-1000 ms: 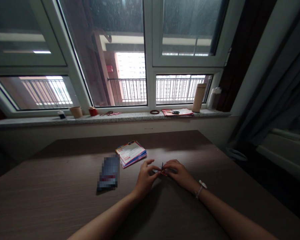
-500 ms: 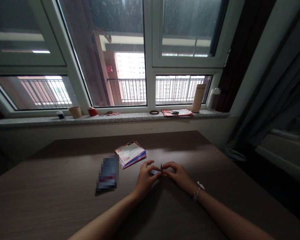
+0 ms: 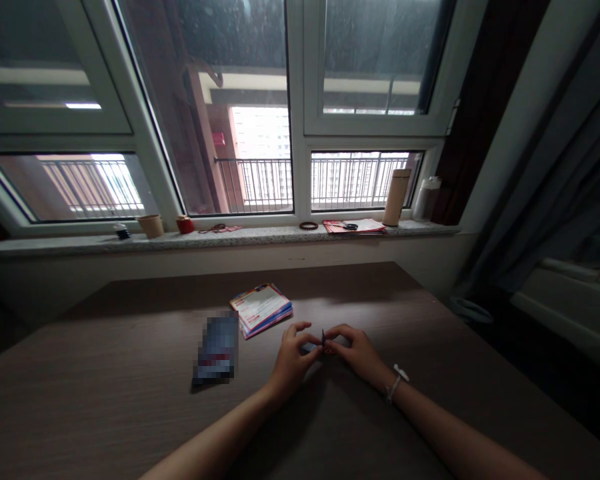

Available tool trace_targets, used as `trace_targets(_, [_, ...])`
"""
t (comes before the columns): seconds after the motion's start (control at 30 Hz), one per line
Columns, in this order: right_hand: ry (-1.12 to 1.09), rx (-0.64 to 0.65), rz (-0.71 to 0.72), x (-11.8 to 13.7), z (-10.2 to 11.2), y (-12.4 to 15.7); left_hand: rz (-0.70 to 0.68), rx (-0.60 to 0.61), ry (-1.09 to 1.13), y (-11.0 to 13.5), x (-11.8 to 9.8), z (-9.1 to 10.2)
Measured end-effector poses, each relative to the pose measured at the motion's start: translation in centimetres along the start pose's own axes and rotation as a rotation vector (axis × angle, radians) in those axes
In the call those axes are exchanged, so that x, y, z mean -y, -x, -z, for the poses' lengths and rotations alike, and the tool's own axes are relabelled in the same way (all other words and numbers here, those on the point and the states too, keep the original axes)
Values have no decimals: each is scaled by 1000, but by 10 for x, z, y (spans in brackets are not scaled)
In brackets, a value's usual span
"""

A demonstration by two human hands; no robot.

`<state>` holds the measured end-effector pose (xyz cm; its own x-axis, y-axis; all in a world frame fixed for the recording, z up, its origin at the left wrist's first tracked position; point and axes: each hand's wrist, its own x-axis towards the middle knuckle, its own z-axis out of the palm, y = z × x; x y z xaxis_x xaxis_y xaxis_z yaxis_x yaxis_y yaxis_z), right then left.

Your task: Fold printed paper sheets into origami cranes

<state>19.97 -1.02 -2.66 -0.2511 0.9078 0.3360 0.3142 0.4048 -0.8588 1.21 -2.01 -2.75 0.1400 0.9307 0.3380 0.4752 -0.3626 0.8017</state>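
Now | folded paper (image 3: 324,343) midway between hands | left hand (image 3: 291,360), right hand (image 3: 359,351) both pinching it

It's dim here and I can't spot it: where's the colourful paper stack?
Head view: the colourful paper stack lies on the table just left of centre, beyond the left hand and right of the dark packet.

Table (image 3: 105,400): wood-grain surface, matt, with fine straight grain. The folded piece (image 3: 324,343) I pinch between my left hand (image 3: 291,360) and right hand (image 3: 357,350): thin paper, colour-printed. Sheet stack (image 3: 261,308): printed paper, slight gloss. Windowsill (image 3: 260,235): speckled stone, smooth. Window frame (image 3: 298,133): white, smooth, plastic-looking. Curtain (image 3: 570,187): dark cloth, matt.
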Motion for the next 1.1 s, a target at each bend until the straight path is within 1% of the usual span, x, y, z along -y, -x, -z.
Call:
trace_targets(0.17, [1,-5,16,6,1,1,-10,3,16,0,0,0])
trace_targets(0.37, [-3,-92,63,8,0,3,-20,7,55,0,-1,0])
trace_targets(0.57, [4,-151,24,10,-1,4,-31,35,61,-1,-1,1])
trace_targets(0.87, [48,-143,59,11,-3,7,-46,-7,81,2,-2,0])
trace_targets(1.1, [46,-118,93,11,-4,8,-15,-34,103,2,-5,2])
